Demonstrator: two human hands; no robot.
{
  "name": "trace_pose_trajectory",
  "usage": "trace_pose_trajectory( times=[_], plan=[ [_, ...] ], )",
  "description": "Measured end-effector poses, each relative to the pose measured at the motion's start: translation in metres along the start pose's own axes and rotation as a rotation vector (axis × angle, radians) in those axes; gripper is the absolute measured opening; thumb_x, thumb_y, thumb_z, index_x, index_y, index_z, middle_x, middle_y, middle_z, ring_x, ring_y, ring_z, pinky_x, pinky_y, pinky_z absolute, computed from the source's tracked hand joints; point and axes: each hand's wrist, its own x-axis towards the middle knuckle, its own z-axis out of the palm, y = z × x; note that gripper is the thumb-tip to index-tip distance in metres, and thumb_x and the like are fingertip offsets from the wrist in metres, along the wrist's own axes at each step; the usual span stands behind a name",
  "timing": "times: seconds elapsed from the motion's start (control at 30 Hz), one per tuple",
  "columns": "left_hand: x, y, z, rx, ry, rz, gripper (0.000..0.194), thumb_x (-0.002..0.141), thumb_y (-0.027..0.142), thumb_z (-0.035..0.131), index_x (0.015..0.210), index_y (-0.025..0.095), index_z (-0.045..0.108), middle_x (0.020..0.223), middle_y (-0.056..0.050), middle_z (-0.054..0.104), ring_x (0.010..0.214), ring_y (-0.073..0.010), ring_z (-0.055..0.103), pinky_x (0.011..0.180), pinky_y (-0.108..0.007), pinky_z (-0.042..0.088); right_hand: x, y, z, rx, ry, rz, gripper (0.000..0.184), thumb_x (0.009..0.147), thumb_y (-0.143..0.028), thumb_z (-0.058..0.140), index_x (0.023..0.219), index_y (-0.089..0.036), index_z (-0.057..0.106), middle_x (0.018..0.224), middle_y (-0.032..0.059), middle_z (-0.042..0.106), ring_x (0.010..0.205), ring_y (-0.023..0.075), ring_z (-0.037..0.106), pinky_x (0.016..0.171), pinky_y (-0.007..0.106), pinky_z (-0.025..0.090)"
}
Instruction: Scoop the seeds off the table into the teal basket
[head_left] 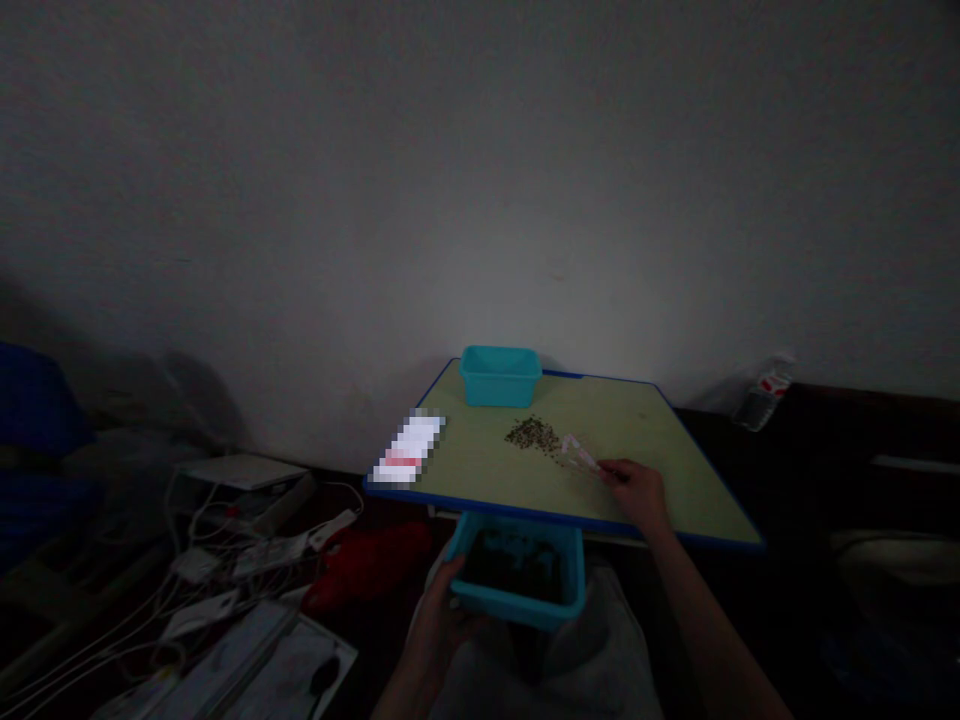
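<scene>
Dim light falls on a matte grey wall above a low table with a smooth, pale yellow-green top and a blue rim. In the head view, a turquoise bin, boxy with a rolled lip and rounded corners, stands at the table's far side. Nearer lies a loose, speckled heap of small dark and pale grains. The right hand pinches a thin, whitish-pink strip, its far end beside the heap; its material is too dim to tell. Below the near edge, over the lap, the left hand grips the side of a turquoise tub, rectangular and smooth-walled, holding dark, uneven, crumbly-looking matter. A pixelated white oblong lies at the table's left.
</scene>
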Motion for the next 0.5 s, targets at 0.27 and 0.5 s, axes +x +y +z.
trace_pose_trajectory(
  times=[0.27,0.5],
  plan=[
    [0.0012,-0.0023,-0.0016,0.052,-0.02,0.046,0.053,0.081,0.045,0.068,0.13,0.025,0.059,0.111,-0.013,0.073,0.077,-0.0268,0.072,0.072,-0.046,0.059,0.003,0.0043,0.0043,-0.009,-0.01,-0.03,0.026,0.086,-0.033,0.06,0.098,-0.025,0.082,0.098,0.0051,0.081,0.087,0.0234,0.076,0.079,0.033,0.057],
    [0.004,-0.0042,-0.0031,0.043,-0.029,0.041,0.057,0.079,0.046,0.07,0.13,0.022,0.061,0.11,-0.014,0.075,0.075,-0.0269,0.073,0.069,-0.043,0.059,0.0018,0.0018,0.0003,-0.106,0.009,0.038,0.027,0.086,-0.033,0.06,0.1,-0.024,0.082,0.099,0.0062,0.081,0.086,0.0243,0.076,0.078,0.034,0.057]
  ],
)
